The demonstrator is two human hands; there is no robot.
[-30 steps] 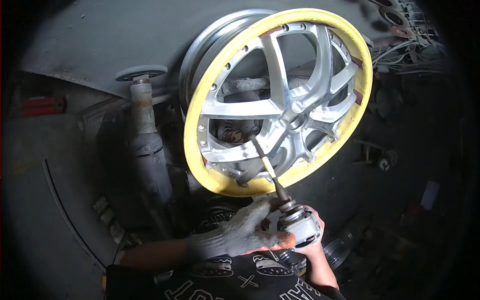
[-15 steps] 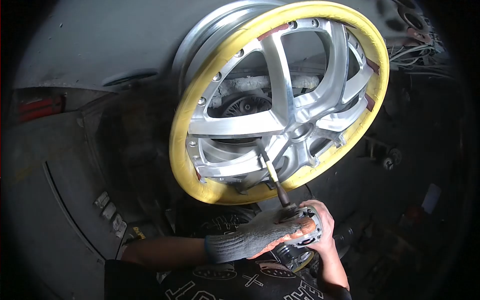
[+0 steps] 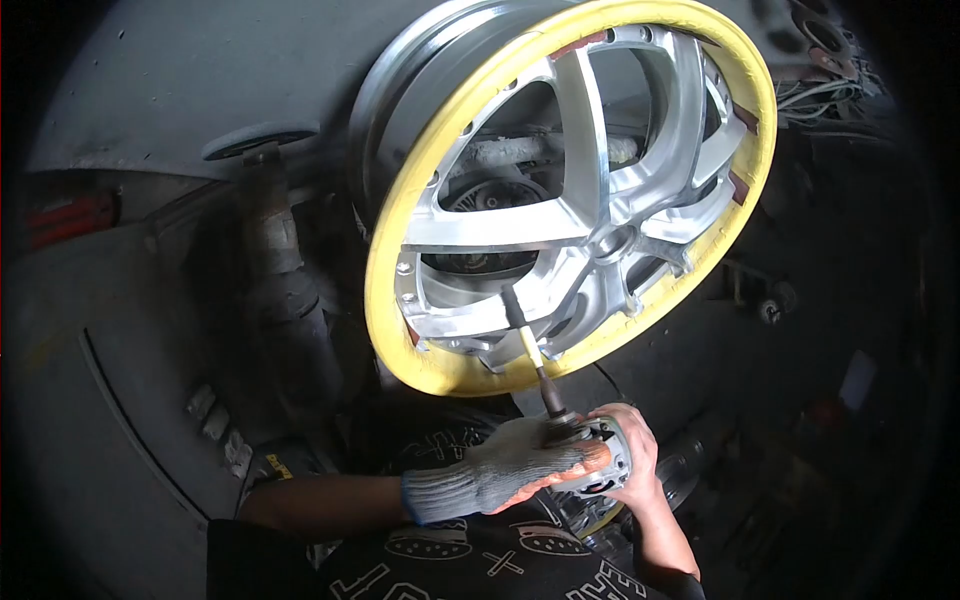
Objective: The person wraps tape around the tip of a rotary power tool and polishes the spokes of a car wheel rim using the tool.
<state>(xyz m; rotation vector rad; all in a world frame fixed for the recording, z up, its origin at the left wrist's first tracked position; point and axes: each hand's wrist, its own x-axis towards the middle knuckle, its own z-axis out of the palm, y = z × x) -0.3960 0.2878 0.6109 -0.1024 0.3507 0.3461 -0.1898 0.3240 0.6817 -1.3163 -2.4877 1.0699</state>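
Observation:
A silver alloy wheel [image 3: 560, 232] leans at a tilt in front of me, yellow covering wrapped round its rim [image 3: 385, 300]. Both my hands grip a power grinder [image 3: 612, 452] below the wheel. My left hand [image 3: 530, 465], in a grey glove with orange patches, is closed round the front of the tool. Bare fingers of my right hand [image 3: 640, 455] wrap its far side. From the grinder a long shaft [image 3: 530, 345] points up to a dark tip [image 3: 512, 305] over a lower left spoke; whether it touches the metal I cannot tell.
A grey wall [image 3: 230, 70] rises behind the wheel, with a round disc-like thing [image 3: 262, 138] near it. Cables [image 3: 825, 95] bunch at the upper right. A red item [image 3: 70, 220] lies at far left, and a clear bottle-like object [image 3: 685, 470] is beside my right forearm.
The wheel has shifted a little to the right and turned slightly. The grinder and both hands moved slightly left, and the shaft's dark tip now shows in front of the lower spoke.

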